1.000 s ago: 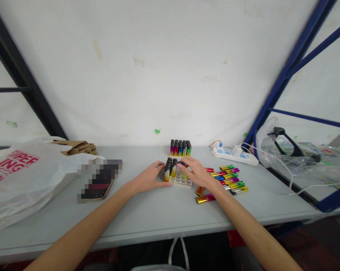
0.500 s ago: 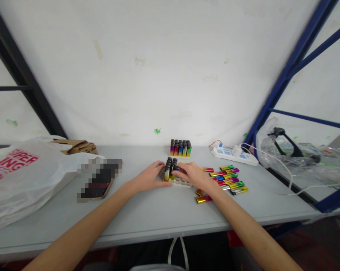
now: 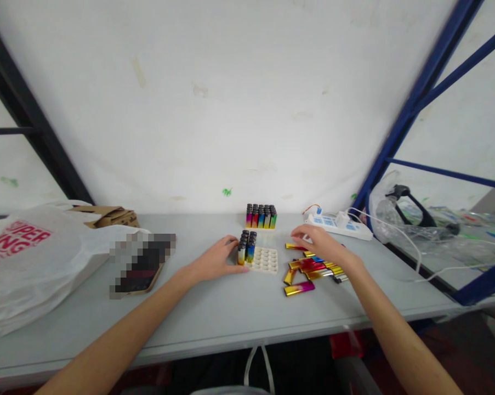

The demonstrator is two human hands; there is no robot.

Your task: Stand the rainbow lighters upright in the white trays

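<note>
Near left, a white bag point(image 3: 37, 274) reads "SUPER", "ING"; here's the left hand point(image 3: 216, 262), fingers wide, straddling one tray's point(image 3: 266, 261) left edge, two rows of upright lighters point(image 3: 250, 250) inside. Right hand point(image 3: 323, 246), fingers curled, is over loose lighters point(image 3: 300, 288), hold unclear; far back, one lighter block point(image 3: 261, 218), five across!

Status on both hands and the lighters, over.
Left hand at white holder. Right hand over loose lighters. Upright lighters in holder's left side. No obstruction visible.

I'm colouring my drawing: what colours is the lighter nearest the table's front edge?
That lighter is gold and magenta, seen best in the head view.
</note>
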